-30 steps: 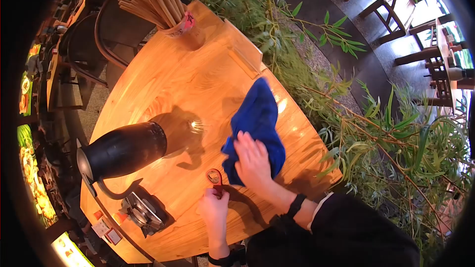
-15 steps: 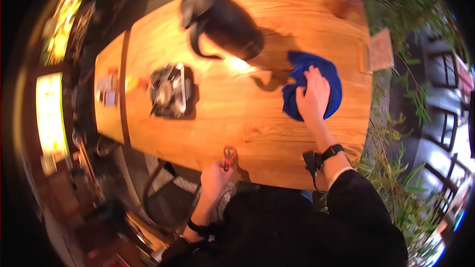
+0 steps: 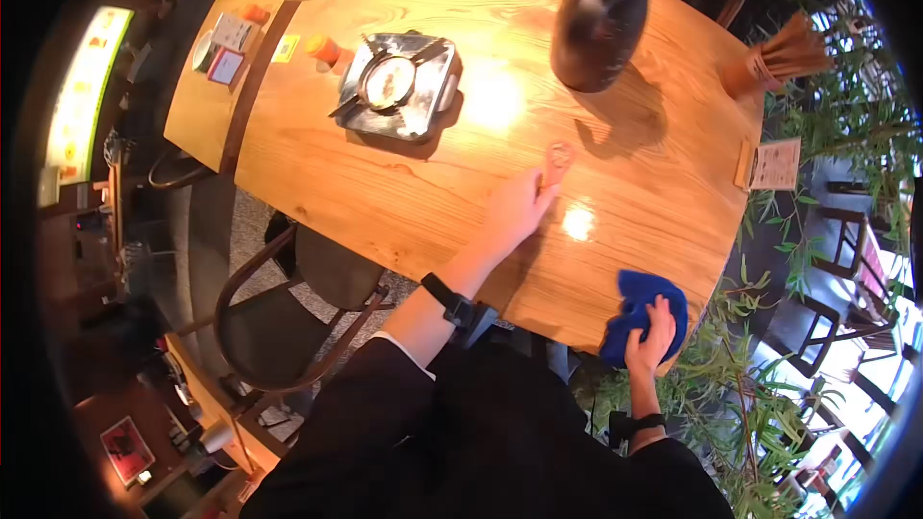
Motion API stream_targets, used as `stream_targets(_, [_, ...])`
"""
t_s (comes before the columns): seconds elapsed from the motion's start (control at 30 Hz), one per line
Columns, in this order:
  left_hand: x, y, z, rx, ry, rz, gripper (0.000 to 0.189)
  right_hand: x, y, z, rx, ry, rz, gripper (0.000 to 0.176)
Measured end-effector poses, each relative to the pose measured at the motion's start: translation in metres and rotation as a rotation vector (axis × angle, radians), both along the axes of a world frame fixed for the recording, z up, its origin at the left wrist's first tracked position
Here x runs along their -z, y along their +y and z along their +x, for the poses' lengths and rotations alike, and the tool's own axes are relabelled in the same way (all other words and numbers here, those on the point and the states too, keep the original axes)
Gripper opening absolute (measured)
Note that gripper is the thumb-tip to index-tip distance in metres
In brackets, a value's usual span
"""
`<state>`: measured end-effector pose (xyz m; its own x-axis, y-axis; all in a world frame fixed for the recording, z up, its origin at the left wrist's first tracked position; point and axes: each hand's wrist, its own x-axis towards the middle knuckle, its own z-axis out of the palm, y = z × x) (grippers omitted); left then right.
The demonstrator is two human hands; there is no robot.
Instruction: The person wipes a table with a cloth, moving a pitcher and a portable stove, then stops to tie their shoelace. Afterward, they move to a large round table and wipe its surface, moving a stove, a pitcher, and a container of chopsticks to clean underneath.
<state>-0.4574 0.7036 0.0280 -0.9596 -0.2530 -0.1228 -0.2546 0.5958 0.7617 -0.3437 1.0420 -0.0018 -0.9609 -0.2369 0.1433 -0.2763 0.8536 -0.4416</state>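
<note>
While the crumpled blue cloth [image 3: 636,309] sits bunched at the near edge of the glossy orange-brown wooden table [image 3: 385,197], gripped by the closed fingers of the right hand [image 3: 651,334], the wiping looks largely done. The top gleams around the square metal burner [image 3: 398,86] and the tall black jug [image 3: 601,24], though I cannot tell whether the far end is wiped. The left hand [image 3: 517,211] lies stretched out mid-table, fingers together, its tips at a small reddish looped tool [image 3: 556,160]; whether it grips the tool I cannot tell. Half a second ago the blue cloth lay spread under a flat right hand, farther in beside the black jug, and the left hand held the tool at the near edge.
</note>
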Motion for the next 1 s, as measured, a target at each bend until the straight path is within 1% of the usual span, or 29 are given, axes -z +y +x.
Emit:
stream_targets(0.03, [-0.007,-0.004,-0.002,-0.022,-0.019,0.055,0.027,0.000,-0.007,-0.001,0.098,0.043,0.020,0.044])
stream_targets(0.07, [-0.016,-0.011,0.009,-0.040,-0.005,0.076,0.027,0.001,-0.017,-0.003,0.161,0.070,0.077,0.049])
stream_targets(0.1, [-0.027,-0.017,0.029,0.018,0.013,0.209,0.025,0.005,-0.037,-0.006,0.142,0.086,0.092,0.049])
stream_targets(0.13, [-0.033,-0.026,0.052,0.079,0.032,0.340,0.023,0.013,-0.060,-0.007,0.281,0.102,0.049,0.051])
stream_targets(0.17, [-0.034,-0.041,0.070,0.120,0.055,0.331,0.022,0.016,-0.079,-0.007,0.420,0.120,0.004,0.053])
stream_targets(0.2, [-0.034,-0.059,0.096,0.163,0.079,0.324,0.021,0.012,-0.087,-0.007,0.351,0.199,0.089,0.057])
stream_targets(0.23, [-0.063,-0.091,0.160,0.270,-0.027,0.312,0.017,0.027,-0.137,-0.009,0.247,0.206,0.107,0.058])
stream_targets(0.27, [-0.059,-0.117,0.205,0.255,-0.037,0.298,0.016,0.016,-0.181,-0.005,0.161,0.190,0.098,0.053])
stream_targets(0.3, [-0.053,-0.141,0.245,0.240,-0.047,0.281,0.017,-0.001,-0.224,-0.007,0.109,-0.091,0.096,0.051])
stream_targets(0.33, [-0.053,-0.165,0.288,0.137,-0.157,0.158,0.017,0.002,-0.259,-0.005,-0.059,-0.014,-0.009,0.048])
stream_targets(0.37, [-0.054,-0.191,0.326,0.075,-0.312,0.156,0.018,-0.006,-0.294,-0.007,-0.169,0.008,-0.003,0.049])
stream_targets(0.4, [-0.034,-0.208,0.377,-0.063,-0.254,0.118,0.023,0.007,-0.319,-0.018,-0.211,0.050,0.053,0.052])
stream_targets(0.43, [-0.046,-0.226,0.402,-0.168,-0.440,0.112,0.023,0.008,-0.349,-0.035,-0.117,0.017,0.110,0.055])
stream_targets(0.5, [-0.026,-0.247,0.473,-0.355,-0.568,0.076,0.024,0.015,-0.399,-0.075,0.115,0.100,0.176,0.060])
stream_targets(0.53, [-0.020,-0.252,0.496,-0.365,-0.573,0.089,0.024,0.015,-0.423,-0.089,0.187,0.111,0.185,0.059])
stream_targets(0.57, [-0.014,-0.256,0.517,-0.442,-0.615,0.091,0.025,0.014,-0.440,-0.091,0.263,0.119,0.195,0.058])
stream_targets(0.6, [-0.010,-0.259,0.529,-0.513,-0.659,0.089,0.026,0.014,-0.451,-0.082,0.256,0.121,0.160,0.056])
stream_targets(0.63, [-0.004,-0.260,0.535,-0.513,-0.668,0.094,0.026,0.016,-0.466,-0.071,0.249,0.124,0.123,0.055])
stream_targets(0.67, [0.003,-0.256,0.538,-0.618,-0.631,0.129,0.025,0.013,-0.478,-0.045,0.134,0.260,0.173,0.056])
stream_targets(0.7, [0.009,-0.251,0.540,-0.724,-0.591,0.159,0.025,0.006,-0.483,-0.019,0.011,0.177,0.168,0.059])
stream_targets(0.73, [0.012,-0.247,0.538,-0.730,-0.597,0.155,0.025,-0.006,-0.490,0.001,-0.151,0.115,0.143,0.062])
stream_targets(0.77, [0.015,-0.241,0.535,-0.734,-0.598,0.213,0.024,-0.007,-0.487,0.018,-0.405,-0.002,0.139,0.062])
stream_targets(0.8, [0.018,-0.238,0.530,-0.738,-0.593,0.266,0.023,-0.008,-0.473,0.025,-0.657,0.014,0.069,0.063])
stream_targets(0.83, [0.019,-0.235,0.525,-0.751,-0.587,0.252,0.023,-0.008,-0.461,0.023,-0.914,0.036,-0.008,0.063])
stream_targets(0.9, [0.010,-0.222,0.522,-0.730,-0.626,0.416,0.023,-0.013,-0.436,-0.021,-1.206,-0.152,-0.093,0.064])
stream_targets(0.93, [0.000,-0.215,0.521,-0.788,-0.608,0.393,0.023,-0.017,-0.427,-0.043,-1.165,-0.194,-0.129,0.064])
stream_targets(0.97, [-0.017,-0.209,0.514,-0.823,-0.649,0.388,0.024,-0.021,-0.417,-0.061,-1.127,-0.237,-0.165,0.065])
stream_targets(1.0, [-0.028,-0.206,0.512,-0.854,-0.687,0.389,0.024,-0.013,-0.401,-0.072,-0.911,-0.206,-0.088,0.064])
